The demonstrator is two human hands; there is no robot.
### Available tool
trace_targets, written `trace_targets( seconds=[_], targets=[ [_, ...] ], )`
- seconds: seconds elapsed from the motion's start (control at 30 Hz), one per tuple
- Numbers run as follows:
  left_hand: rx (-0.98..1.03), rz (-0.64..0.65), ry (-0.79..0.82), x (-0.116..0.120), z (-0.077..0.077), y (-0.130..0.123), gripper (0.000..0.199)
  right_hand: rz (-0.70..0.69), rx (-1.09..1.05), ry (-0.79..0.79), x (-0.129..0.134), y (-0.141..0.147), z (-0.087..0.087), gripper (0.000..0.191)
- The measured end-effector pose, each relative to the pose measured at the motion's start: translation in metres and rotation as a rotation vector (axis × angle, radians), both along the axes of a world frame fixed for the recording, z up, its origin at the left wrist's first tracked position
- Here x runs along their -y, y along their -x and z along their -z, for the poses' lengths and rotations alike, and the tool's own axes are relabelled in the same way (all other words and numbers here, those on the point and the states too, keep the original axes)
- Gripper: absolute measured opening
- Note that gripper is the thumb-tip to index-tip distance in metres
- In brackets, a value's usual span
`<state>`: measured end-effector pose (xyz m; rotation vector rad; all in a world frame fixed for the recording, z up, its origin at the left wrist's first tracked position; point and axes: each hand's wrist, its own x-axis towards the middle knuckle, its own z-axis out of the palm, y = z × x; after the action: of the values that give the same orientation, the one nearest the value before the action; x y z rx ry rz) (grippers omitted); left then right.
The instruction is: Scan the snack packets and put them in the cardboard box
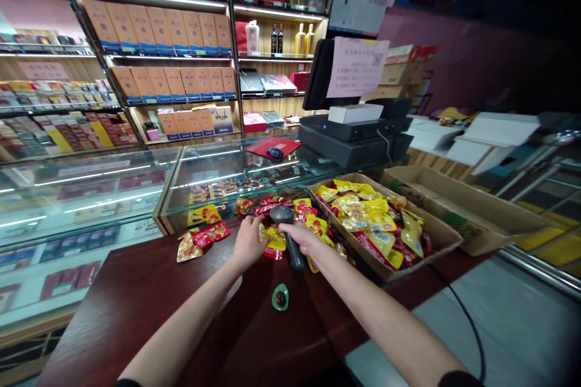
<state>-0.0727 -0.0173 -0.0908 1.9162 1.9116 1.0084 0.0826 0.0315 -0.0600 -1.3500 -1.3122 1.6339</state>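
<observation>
Lit wooden shelves (181, 57) packed with tan, blue and red cartons and some bottles rise behind a glass-topped display counter (213, 163). In front stands a glossy dark reddish-brown wooden table (149, 308). Its landmark is the open brown cardboard box (426, 257), filled with shiny yellow and red foil packets (376, 214).

Left of the box, a loose heap of yellow and red packets (318, 227) lies on the table, some of it close to the box's near-left side. On that same side is a black handheld scanner (295, 251) with a rounded head, its handle pointing toward the wearer. The right hand (303, 237) has its fingers bent against the scanner's neck; whether they close around it cannot be told. Farther left of the box, the left hand (249, 245) has curled fingers at a small yellow packet (273, 238) beside the scanner; how firmly they hold it is hidden.

Nearer the wearer than the box, and to its left, sits a small green dish-shaped piece (280, 297) with a dark round item in it. Beyond the box are a black monitor (318, 75) bearing a paper sheet and, to the right, an empty-looking shallow cardboard tray (481, 242).
</observation>
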Motion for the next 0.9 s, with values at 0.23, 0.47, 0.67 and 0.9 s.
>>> trace_targets(
  seconds=[0.23, 0.47, 0.67, 0.9],
  targets=[
    [-0.316, 0.226, 0.274, -0.032, -0.027, 0.019, 0.023, -0.073, -0.007, -0.075, 0.009, -0.004, -0.005, 0.008],
    [0.075, 0.071, 0.498, -0.044, -0.029, 0.038, 0.032, -0.033, -0.127, 0.067, 0.015, -0.011, -0.012, 0.01],
    [0.606, 0.014, 0.704, -0.037, -0.029, 0.032, 0.042, -0.066, -0.325, 0.266, 0.008, -0.01, -0.007, 0.013],
    [1.06, 0.04, 0.726, -0.038, -0.012, 0.03, 0.037, -0.075, -0.319, 0.266, -0.004, -0.015, -0.004, 0.014]
  ],
)
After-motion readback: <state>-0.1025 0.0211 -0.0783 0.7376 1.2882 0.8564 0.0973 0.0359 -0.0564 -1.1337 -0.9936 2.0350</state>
